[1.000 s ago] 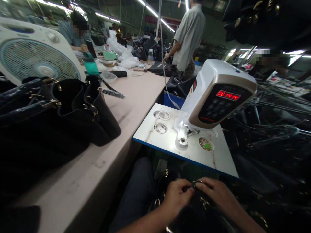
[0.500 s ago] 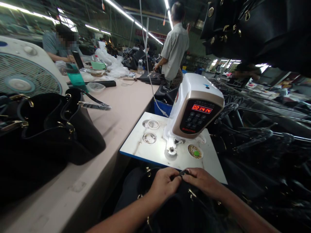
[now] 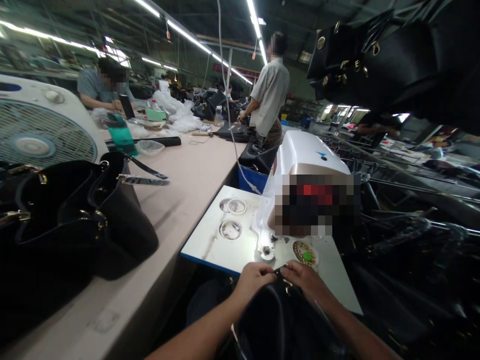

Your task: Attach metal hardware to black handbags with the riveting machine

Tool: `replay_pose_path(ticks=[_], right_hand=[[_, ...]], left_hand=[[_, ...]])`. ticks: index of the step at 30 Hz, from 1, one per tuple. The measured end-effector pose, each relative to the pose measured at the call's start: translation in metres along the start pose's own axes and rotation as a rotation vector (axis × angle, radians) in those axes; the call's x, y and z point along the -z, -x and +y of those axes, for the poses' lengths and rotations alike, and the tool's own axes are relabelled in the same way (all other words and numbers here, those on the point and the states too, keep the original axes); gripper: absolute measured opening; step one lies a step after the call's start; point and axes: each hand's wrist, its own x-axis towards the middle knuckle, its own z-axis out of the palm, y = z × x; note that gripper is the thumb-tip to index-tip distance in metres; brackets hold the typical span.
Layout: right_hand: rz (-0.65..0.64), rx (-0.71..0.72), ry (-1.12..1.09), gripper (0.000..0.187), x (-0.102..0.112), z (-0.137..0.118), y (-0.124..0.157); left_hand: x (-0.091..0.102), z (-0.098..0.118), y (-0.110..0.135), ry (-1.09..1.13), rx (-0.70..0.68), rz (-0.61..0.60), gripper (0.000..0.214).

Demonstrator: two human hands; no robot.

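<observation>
My left hand (image 3: 255,278) and my right hand (image 3: 300,280) pinch the top edge of a black handbag (image 3: 277,320) from either side, fingertips close together. The bag hangs below my hands, with gold-coloured metal fittings on it. Just beyond my fingers is the lower arm of a white press machine (image 3: 303,150), its front panel blurred out in this view. The machine stands on a pale board (image 3: 213,250) with a blue edge. Set into the board at the right, a round cup (image 3: 300,250) holds small gold pieces and a green item.
Black bags (image 3: 123,225) and a white fan (image 3: 71,105) stand on the long table (image 3: 187,165) at left. More bags (image 3: 348,70) hang at upper right. A blue bin (image 3: 249,177) stands behind the board. A person (image 3: 270,95) stands beyond; another sits at far left.
The bag's edge and both hands have come nearer the machine's lower arm, and the bag's dark body shows more. The camera view has tilted up slightly.
</observation>
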Motion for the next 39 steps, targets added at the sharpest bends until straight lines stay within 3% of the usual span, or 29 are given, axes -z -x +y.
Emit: replay_pose_path(ticks=[4,7,10,14,17,19,22,26,29,31,35,37,39], right_hand=[[0.050,-0.003,0.089,0.037,-0.002,-0.002,-0.030],[0.048,-0.022,0.089,0.036,-0.006,0.003,-0.041],[0.040,-0.037,0.078,0.037,-0.006,0.007,-0.045],[0.027,-0.025,0.038,0.042,-0.004,0.007,-0.047],[-0.014,-0.012,-0.016,0.047,-0.005,0.003,-0.046],[-0.055,-0.023,-0.037,0.049,-0.006,0.000,-0.044],[-0.087,-0.029,-0.035,0.048,-0.010,-0.006,-0.040],[-0.097,-0.025,-0.034,0.046,-0.012,-0.014,-0.037],[-0.070,-0.038,-0.032,0.046,-0.013,-0.014,-0.039],[-0.027,-0.038,-0.022,0.047,-0.015,-0.011,-0.040],[0.014,0.000,-0.029,0.045,-0.020,-0.003,-0.040],[0.029,-0.019,-0.040,0.046,-0.021,0.000,-0.038],[0.053,-0.043,-0.029,0.048,-0.021,0.001,-0.035]], left_hand=[[0.014,-0.005,-0.026,-0.007,0.044,-0.014,0.020],[0.025,0.000,-0.025,-0.021,0.058,0.006,0.024],[0.040,0.029,0.000,0.014,0.005,-0.005,0.032],[0.051,0.077,0.047,0.086,-0.160,-0.295,0.046],[0.036,0.079,0.067,-0.140,-0.335,-0.266,0.035],[0.015,0.061,0.069,-0.519,-0.456,-0.228,0.030],[-0.022,0.029,0.060,-1.014,-0.615,-0.282,0.022],[-0.046,0.015,0.048,-1.132,-0.653,-0.386,0.017],[-0.044,0.020,0.049,-1.034,-0.609,-0.425,0.015],[-0.038,0.023,0.054,-0.737,-0.479,-0.273,0.017],[-0.026,0.017,0.054,0.134,-0.024,0.257,0.037],[-0.020,0.009,0.044,0.256,0.112,0.354,0.040],[-0.013,-0.001,0.029,0.209,0.176,0.318,0.040]])
